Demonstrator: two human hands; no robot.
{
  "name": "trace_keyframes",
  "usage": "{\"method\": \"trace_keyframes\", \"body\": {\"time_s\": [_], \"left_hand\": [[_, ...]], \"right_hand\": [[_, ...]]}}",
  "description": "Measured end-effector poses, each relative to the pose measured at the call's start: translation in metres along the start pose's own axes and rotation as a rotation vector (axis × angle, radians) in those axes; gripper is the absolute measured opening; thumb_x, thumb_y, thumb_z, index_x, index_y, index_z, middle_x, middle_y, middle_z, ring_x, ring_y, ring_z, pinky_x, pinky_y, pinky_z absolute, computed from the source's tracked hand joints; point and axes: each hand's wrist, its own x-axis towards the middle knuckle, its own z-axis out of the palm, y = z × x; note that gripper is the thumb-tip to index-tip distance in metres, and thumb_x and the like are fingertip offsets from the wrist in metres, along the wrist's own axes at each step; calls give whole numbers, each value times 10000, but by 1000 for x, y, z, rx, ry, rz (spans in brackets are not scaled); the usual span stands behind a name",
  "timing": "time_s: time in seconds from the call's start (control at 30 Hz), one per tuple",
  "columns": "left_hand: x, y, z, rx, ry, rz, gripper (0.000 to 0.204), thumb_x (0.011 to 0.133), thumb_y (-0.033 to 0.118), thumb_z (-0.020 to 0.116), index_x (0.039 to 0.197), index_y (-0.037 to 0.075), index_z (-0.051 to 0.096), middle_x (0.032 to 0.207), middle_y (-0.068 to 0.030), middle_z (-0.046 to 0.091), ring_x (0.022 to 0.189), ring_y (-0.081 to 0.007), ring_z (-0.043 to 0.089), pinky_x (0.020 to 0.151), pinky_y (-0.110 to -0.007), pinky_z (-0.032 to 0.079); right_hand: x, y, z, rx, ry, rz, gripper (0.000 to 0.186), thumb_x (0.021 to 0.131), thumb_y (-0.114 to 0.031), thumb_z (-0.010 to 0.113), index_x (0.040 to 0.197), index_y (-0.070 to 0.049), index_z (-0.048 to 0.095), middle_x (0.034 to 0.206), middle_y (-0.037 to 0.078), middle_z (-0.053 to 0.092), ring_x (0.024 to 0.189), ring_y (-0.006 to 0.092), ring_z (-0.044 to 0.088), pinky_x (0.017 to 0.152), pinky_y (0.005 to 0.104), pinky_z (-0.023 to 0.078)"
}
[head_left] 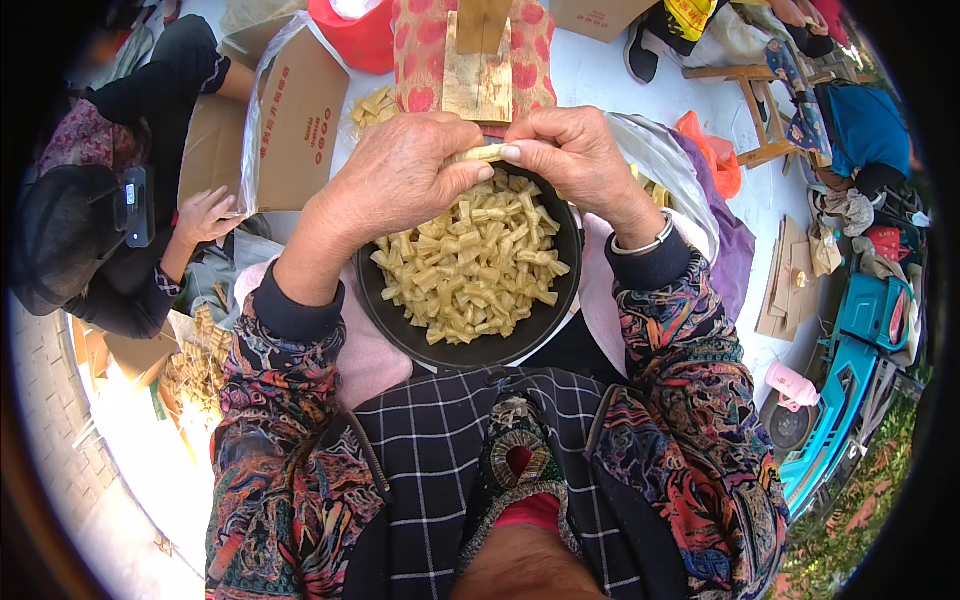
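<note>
My left hand [400, 180] and my right hand [565, 160] meet above a dark round pan [390, 325], both closed on a pale yellow strip [478, 153] held level between finger and thumb. The pan holds several short, knotted-looking yellowish pieces [460, 270] in a heap, resting amid pink cloth [360, 370] at my lap. Just beyond my fingers, a worn wooden board [478, 90] with an upright block [483, 25] lies on a red-dotted cushion [420, 70]. More yellow pieces [375, 110] lie left of it.
At left a co-worker [120, 230] sits by an open cardboard box [285, 130], a hand [205, 215] at its edge. A red bag [350, 35], orange bag [715, 155], purple cloth [720, 260], wooden stool [760, 115], flat cardboard [785, 290] and teal cart [850, 380] surround me.
</note>
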Motion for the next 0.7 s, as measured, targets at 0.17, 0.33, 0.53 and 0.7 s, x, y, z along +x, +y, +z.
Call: {"method": "trace_keyframes", "body": {"time_s": [0.17, 0.33, 0.53, 0.7], "left_hand": [[9, -7, -11, -310, -122, -202, 275, 905, 300, 586, 968, 34, 624, 671, -111, 541, 584, -260, 536, 605, -382, 462], [32, -27, -8, 78, 213, -299, 234, 887, 314, 612, 995, 111, 656, 704, -118, 629, 652, -288, 618, 602, -373, 473], [44, -46, 1, 67, 294, -424, 250, 855, 359, 608, 988, 155, 664, 738, -117, 660, 765, -323, 647, 661, -445, 495], [43, -41, 0, 167, 236, -430, 282, 835, 371, 619, 972, 132, 677, 753, -134, 663, 773, -318, 652, 677, -450, 495]], "right_hand": [[7, 5, -11, -156, -14, 30, 223, 884, -185, 640, 776, 10, 643, 660, -16, 551, 621, 57, 471, 552, 236, 397], [45, 17, -18, -292, 205, -78, 189, 859, -189, 587, 822, -9, 630, 631, 120, 587, 558, 233, 555, 563, 347, 453], [70, 30, -3, -407, 423, -66, 213, 842, -208, 595, 784, -7, 637, 689, 144, 624, 647, 290, 613, 625, 395, 486], [76, 45, -8, -696, 341, 18, 223, 831, -224, 608, 774, -16, 666, 701, 185, 621, 623, 317, 595, 611, 399, 482]]}}
